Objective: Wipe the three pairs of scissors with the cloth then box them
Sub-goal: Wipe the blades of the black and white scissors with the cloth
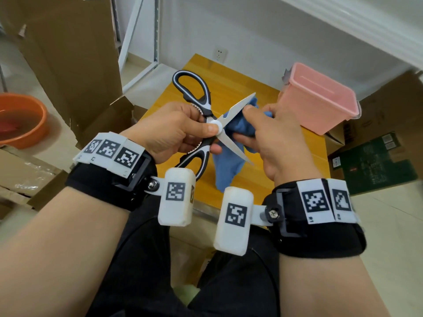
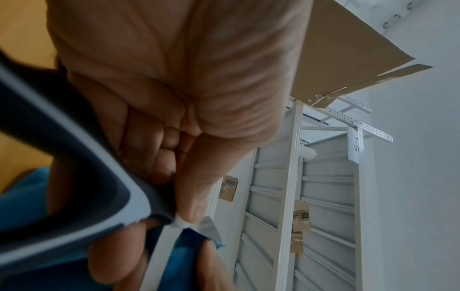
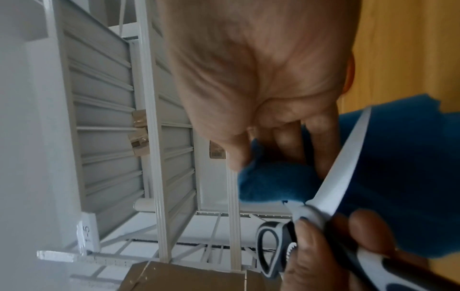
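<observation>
— Scissors [image 1: 211,124]: where are they?
— Held above the near half of the table [image 1: 229,88], blades spread wide apart. The left hand [image 1: 169,131] grips them at the joint, thumb pressed on the white pivot, fingers curled under the black-and-white handles.
— And the cloth [image 1: 229,161]?
— Blue, bunched in the right hand [image 1: 272,138], fingers and thumb curled round it. It sits between the two open blades, touching the upper one; a loose end hangs down toward the table's near edge.
— Box [image 1: 320,99]?
— Pink, on the table's right edge, toward the far corner, well apart from the hands. I cannot tell what is inside it.
— Other scissors?
— None that I can make out.
— Anything else?
— An orange basin [image 1: 23,120] off to the left, among cardboard.
</observation>
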Tool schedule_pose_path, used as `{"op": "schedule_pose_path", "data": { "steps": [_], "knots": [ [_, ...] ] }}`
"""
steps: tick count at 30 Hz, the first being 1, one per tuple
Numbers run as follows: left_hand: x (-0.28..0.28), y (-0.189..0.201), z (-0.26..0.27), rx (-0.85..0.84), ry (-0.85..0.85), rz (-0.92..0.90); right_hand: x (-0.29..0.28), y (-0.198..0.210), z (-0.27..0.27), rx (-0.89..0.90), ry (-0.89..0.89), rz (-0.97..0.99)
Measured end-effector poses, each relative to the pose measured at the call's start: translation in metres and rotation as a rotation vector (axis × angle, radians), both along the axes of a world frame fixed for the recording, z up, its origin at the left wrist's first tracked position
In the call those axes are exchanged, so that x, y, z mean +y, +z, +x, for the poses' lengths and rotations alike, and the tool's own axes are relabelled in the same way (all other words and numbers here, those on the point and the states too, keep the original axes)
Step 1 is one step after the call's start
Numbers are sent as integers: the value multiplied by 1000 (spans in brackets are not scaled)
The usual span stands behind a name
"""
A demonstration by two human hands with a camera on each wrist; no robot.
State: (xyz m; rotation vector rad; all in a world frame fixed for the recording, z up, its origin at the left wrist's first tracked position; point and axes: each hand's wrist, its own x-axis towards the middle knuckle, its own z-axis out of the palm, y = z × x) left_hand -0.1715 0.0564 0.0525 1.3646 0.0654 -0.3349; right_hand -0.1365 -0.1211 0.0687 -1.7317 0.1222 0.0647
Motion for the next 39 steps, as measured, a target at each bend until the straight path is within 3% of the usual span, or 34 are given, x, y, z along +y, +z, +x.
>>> {"op": "schedule_pose_path", "data": {
  "steps": [6, 19, 32, 39],
  "knots": [
    [4, -2, 3, 23, 56, 29, 0, 12, -7, 151, 185, 285],
    [-8, -1, 2, -56, -32, 152, 4, -4, -5, -160, 73, -37],
    [-12, 0, 1, -59, -31, 164, -8, -10, 6, -222, -108, -180],
    [-5, -9, 0, -4, -24, 163, -13, -5, 6, -193, -217, -65]
  ]
}}
